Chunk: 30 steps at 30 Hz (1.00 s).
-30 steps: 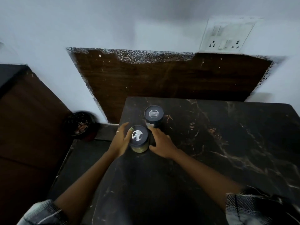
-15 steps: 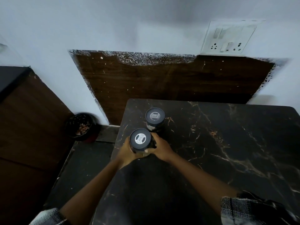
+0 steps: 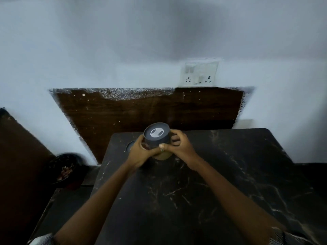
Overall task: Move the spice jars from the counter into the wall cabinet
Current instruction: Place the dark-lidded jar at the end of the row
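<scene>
A spice jar [image 3: 157, 137] with a dark lid and a silver label is lifted above the black marble counter [image 3: 221, 183]. My left hand [image 3: 140, 153] grips its left side and my right hand [image 3: 178, 147] grips its right side, fingers curled round it. Its yellowish contents show below my thumbs. A second dark-lidded jar [image 3: 130, 146] stands on the counter behind my left hand, mostly hidden. No wall cabinet is in view.
A dark wooden panel [image 3: 150, 112] lines the wall behind the counter, with a white socket plate [image 3: 199, 74] above it. A dark bowl [image 3: 64, 169] with bits in it sits low at the left, beside a brown wooden surface [image 3: 21, 156].
Both hands closed round the nearer jar and raised it off the counter. The view has tilted up, showing more wall. The other jar stayed put.
</scene>
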Available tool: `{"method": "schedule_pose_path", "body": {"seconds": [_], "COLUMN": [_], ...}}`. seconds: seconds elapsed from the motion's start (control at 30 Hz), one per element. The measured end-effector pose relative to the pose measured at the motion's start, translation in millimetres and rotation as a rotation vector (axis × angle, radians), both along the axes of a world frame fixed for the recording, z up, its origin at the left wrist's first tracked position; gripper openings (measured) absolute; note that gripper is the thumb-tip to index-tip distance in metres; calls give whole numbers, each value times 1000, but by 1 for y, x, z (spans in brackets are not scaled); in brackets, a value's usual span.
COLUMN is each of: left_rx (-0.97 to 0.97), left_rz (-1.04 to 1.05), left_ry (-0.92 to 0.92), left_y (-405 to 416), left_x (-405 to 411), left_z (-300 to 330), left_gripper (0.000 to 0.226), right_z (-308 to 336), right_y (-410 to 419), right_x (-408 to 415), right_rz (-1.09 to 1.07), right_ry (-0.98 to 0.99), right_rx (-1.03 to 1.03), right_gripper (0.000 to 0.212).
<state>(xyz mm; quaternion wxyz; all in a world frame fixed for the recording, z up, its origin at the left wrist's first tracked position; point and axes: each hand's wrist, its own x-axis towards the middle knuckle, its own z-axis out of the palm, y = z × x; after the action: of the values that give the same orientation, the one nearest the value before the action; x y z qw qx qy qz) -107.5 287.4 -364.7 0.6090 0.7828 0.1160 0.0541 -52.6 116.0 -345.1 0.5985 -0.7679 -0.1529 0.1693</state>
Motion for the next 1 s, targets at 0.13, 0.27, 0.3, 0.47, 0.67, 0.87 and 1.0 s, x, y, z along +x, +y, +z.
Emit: {"method": "schedule_pose_path", "body": {"seconds": [0.13, 0.27, 0.3, 0.47, 0.67, 0.87, 1.0], "left_rx": [1, -23, -42, -79, -122, -159, -200], "left_rz": [-29, -102, -124, -221, -338, -415, -394], "left_ry": [-165, -299, -315, -372, -412, -357, -413], "left_y": [-43, -99, -112, -159, -187, -185, -176], "left_x": [36, 65, 70, 85, 92, 96, 99], "left_z": [52, 109, 121, 170, 215, 240, 248], "left_gripper": [63, 58, 56, 45, 31, 25, 39], "right_z": [49, 99, 109, 145, 158, 175, 194], "right_y": [-40, -93, -107, -154, -174, -161, -143], "right_x": [19, 31, 33, 37, 34, 27, 24], "right_rz": [-129, -232, -244, -243, -52, 158, 6], "right_ry": [-39, -121, -120, 2, 388, 466, 349], "right_rx": [106, 268, 329, 662, 956, 1073, 1243], "right_gripper": [68, 61, 56, 30, 55, 75, 70]}}
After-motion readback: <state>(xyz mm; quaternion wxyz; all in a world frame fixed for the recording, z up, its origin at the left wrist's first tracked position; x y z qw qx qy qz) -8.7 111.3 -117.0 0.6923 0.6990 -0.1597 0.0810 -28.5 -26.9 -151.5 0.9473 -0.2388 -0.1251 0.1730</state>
